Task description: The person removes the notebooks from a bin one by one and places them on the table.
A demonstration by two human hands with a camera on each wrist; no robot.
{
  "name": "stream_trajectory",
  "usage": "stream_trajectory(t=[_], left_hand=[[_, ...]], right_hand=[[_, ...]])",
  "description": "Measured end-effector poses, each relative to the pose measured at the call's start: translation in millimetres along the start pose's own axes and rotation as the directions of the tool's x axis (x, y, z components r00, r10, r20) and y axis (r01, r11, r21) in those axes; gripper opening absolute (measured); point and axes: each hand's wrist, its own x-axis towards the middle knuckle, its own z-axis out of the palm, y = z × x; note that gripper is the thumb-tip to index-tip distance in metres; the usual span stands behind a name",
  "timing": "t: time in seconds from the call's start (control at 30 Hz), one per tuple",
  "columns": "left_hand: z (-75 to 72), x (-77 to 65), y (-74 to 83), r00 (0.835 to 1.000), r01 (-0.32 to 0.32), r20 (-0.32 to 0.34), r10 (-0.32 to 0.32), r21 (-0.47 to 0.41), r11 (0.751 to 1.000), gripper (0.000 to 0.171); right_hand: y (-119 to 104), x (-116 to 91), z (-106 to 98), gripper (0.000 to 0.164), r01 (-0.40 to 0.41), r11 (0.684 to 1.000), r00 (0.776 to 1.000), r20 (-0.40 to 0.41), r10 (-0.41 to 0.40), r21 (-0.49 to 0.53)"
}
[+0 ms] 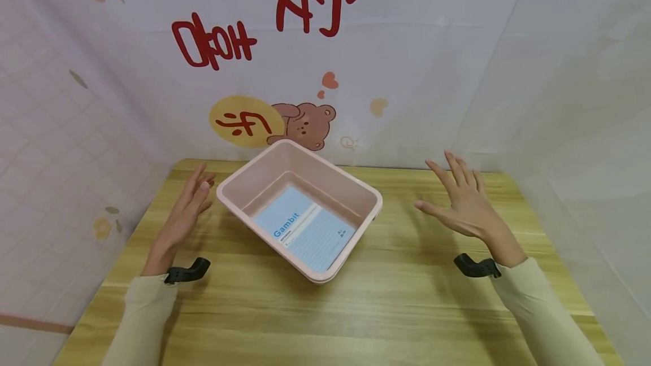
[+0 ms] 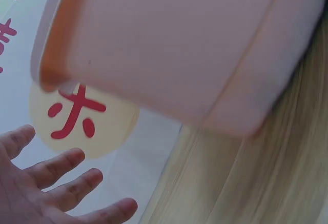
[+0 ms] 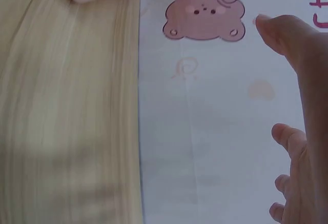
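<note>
We see a pale pink tub [image 1: 325, 181] standing on the desk [image 1: 391, 315], its long axis running aslant from far left to near right, so that one corner points towards us and another towards the cloth wall [image 1: 417, 61] behind it. Flat on the tub's floor lies a light-blue notebook [image 1: 311, 237]; its long axis follows the tub's, the top of its "Gambit" cover pointing to the far left. Just left of the tub, and apart from it, we see the left hand [image 1: 184, 209], its fingers extended and parted. Well to the right of the tub, the right hand [image 1: 465, 203] has its fingers spread wide and its thumb towards the tub. Behind the tub's far corner we see a printed bear [image 1: 307, 126], with a yellow disc [image 1: 239, 123] to the bear's left.
</note>
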Motion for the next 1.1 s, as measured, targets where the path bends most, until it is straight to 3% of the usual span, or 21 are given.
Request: stream_trajectory(t=[0.23, 0.5, 0.77, 1.1], left_hand=[[16.8, 5.9, 7.7, 1.000, -0.002, -0.010, -0.001, -0.208, 0.978, 0.059], [28.5, 9.2, 9.7, 1.000, 0.000, -0.010, -0.004, -0.323, 0.946, 0.057], [34.8, 9.0, 2.4, 0.998, -0.042, -0.064, 0.019, -0.382, 0.923, 0.055], [40.5, 9.6, 0.5, 0.993, 0.008, -0.102, -0.052, -0.388, 0.922, 0.057]], right_hand=[[-22.2, 13.4, -4.4, 0.090, 0.067, 0.997, 0.998, 0.018, -0.067, 0.027], [-50.9, 27.8, -9.8, 0.087, 0.127, 0.990, 0.989, 0.072, -0.132, 0.064], [-74.9, 39.5, -10.5, 0.087, 0.192, 0.979, 0.977, 0.083, -0.197, 0.071], [-96.5, 55.2, -7.6, 0.087, 0.256, 0.964, 0.958, 0.112, -0.263, 0.075]])
